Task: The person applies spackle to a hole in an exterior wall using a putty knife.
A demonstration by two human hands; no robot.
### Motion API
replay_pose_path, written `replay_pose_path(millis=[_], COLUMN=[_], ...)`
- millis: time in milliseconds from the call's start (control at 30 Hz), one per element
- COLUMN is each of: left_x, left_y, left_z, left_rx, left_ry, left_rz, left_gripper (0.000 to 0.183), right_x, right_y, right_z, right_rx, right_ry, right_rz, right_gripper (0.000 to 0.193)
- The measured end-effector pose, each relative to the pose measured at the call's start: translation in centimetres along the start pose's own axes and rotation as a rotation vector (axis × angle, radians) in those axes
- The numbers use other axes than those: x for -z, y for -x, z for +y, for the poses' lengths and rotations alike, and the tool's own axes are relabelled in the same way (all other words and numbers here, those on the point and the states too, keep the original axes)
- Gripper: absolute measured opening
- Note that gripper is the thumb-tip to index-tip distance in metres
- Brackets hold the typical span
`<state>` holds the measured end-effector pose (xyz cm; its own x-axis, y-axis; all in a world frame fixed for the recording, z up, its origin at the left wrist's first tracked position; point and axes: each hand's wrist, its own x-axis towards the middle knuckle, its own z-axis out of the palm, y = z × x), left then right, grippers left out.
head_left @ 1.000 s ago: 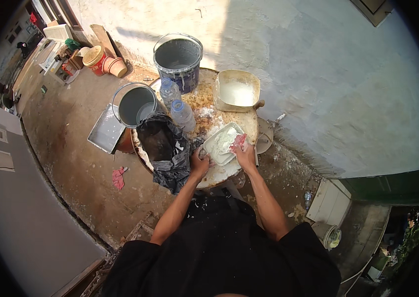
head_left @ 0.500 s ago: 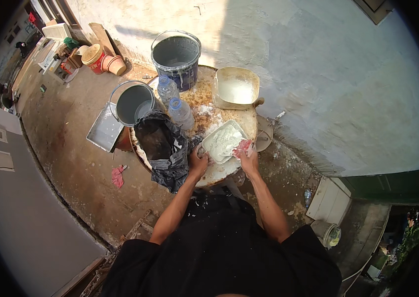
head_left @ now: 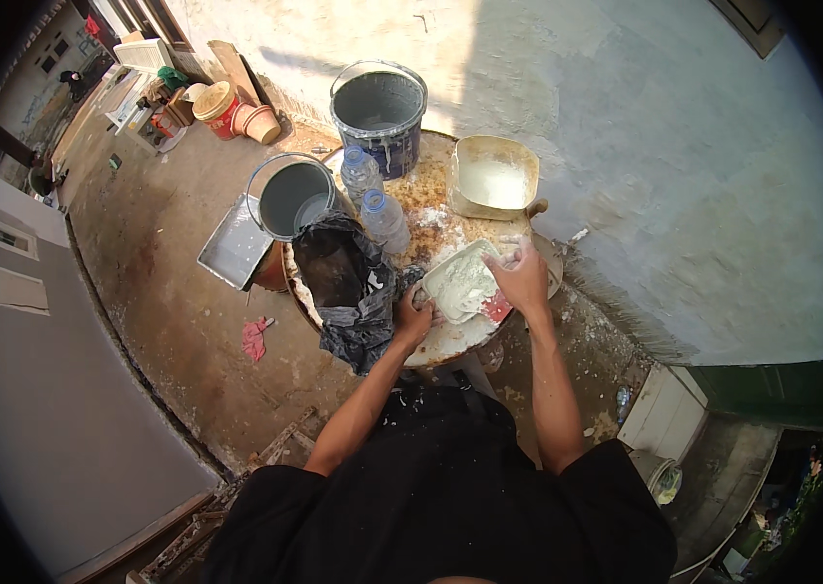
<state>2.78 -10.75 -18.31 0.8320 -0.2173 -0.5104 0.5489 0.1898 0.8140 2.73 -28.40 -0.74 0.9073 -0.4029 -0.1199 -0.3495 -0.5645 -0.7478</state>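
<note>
Closed on the near left end of a shallow whitish tray (head_left: pixel 449 260) is the left hand (head_left: pixel 413 320); the right hand (head_left: pixel 525 277) has its fingers at the far right corner, and whether they pinch the rim cannot be told. Set slantwise on the round, rusty tabletop (head_left: pixel 429 218), the tray runs its long axis from near left to far right, its open top holding pale paste (head_left: pixel 463 285). At its near right corner sits a flat red tool (head_left: pixel 497 309). Whitish tabletop shows between tray and near edge, rusty surface toward the square tub (head_left: pixel 492 205) beyond. Leftward, a black bag (head_left: pixel 358 333) crowds the left hand.
</note>
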Motion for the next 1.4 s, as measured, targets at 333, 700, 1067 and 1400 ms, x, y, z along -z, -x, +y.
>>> replay_pose_path(millis=[333,700,1067,1400], left_x=[-0.3,-0.4,-0.7,-0.4], left_y=[0.3,0.6,0.8,0.5], left_z=[0.1,0.2,0.4,-0.1], left_rx=[0.003,-0.004,-0.014,-0.011], left_ry=[-0.049,-0.013,-0.049,-0.040], left_rz=[-0.032,0.003,-0.025,-0.011], left_gripper=[0.044,0.045,0.046,0.050], right_x=[-13.5,0.1,8.9,5.0], right_y=[-7.7,-4.7,4.6,6.1], right_z=[-5.4,-1.6,6.2,8.3], right_rx=[0.546,0.587,0.159,-0.010], right_ry=[-0.164,-0.284,0.503,0.605], right_rz=[-0.257,0.121,-0.160,-0.428], right_gripper=[0.061,0.047,0.066,0.067])
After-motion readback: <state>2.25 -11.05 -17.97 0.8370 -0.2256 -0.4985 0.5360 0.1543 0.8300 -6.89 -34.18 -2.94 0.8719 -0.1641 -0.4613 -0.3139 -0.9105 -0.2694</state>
